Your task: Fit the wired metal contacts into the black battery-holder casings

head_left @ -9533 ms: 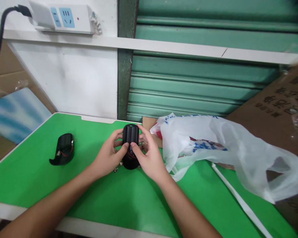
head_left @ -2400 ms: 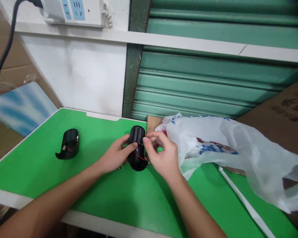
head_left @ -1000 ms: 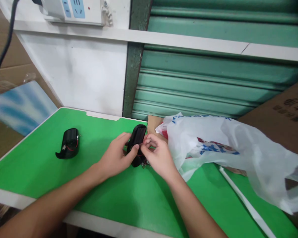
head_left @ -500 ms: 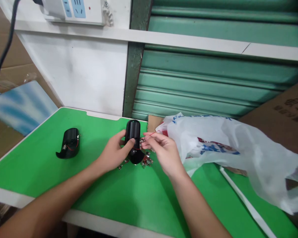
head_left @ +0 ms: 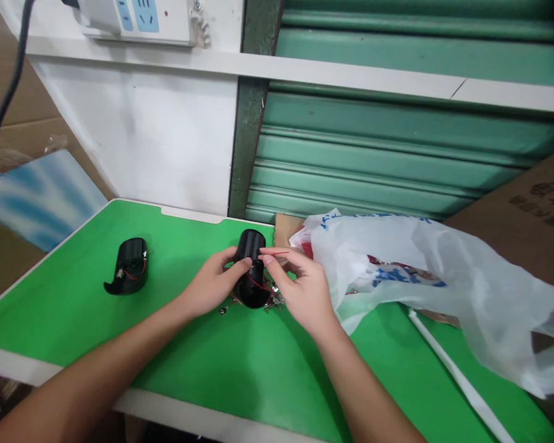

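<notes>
My left hand [head_left: 215, 280] is closed round the left side of a glossy black plastic housing [head_left: 253, 289], its thumb lying across the front. At the housing's right edge, my right hand [head_left: 302, 286] pinches a thin red wire [head_left: 277, 253] between thumb and fingers. Part of the wire runs along the housing's lower half. Small metal contact pieces [head_left: 273, 298] lie in a pile beside and partly behind the housing. Off to the left, a second black housing [head_left: 132, 267] with a red wire and metal contacts rests on the green table mat [head_left: 180, 363].
A white plastic bag [head_left: 397, 264] with something red and blue inside lies at the right. In front of it is a white strip [head_left: 457, 375]. Behind the table stands a green shutter [head_left: 373, 147], and a power strip [head_left: 138, 21] is mounted at upper left.
The black housing has tilted and shifted slightly down in my left hand. My right hand has brought the red wire left, against the housing's edge.
</notes>
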A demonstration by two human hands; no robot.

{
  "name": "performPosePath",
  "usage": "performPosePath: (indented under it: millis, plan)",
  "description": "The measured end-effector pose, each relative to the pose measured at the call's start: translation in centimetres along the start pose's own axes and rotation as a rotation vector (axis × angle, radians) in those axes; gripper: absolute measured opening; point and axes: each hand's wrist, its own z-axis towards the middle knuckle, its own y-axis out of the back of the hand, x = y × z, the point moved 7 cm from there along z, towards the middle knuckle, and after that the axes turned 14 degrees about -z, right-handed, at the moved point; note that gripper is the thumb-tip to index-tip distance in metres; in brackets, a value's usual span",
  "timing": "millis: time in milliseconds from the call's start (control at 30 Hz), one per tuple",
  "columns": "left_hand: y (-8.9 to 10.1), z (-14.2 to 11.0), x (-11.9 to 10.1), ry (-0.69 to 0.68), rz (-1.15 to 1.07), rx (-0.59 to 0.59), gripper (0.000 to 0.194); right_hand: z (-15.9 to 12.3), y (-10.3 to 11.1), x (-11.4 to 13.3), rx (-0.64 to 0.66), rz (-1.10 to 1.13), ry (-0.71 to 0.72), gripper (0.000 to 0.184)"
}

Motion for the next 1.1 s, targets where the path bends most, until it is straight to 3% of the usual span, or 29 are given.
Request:
performPosePath:
  millis: [300, 1100]
  plan:
    - [-0.03, -0.09, -0.09, -0.032, 0.035, -0.002, 0.036, 0.12, -0.05, 0.2, 0.006, 0.057, 0.029, 0.019]
    - [0.0, -0.08, 0.06, 0.005, 0.043, 0.007, 0.037, -0.11, 0.21, 0.73, -0.021, -0.06, 0.097, 0.019]
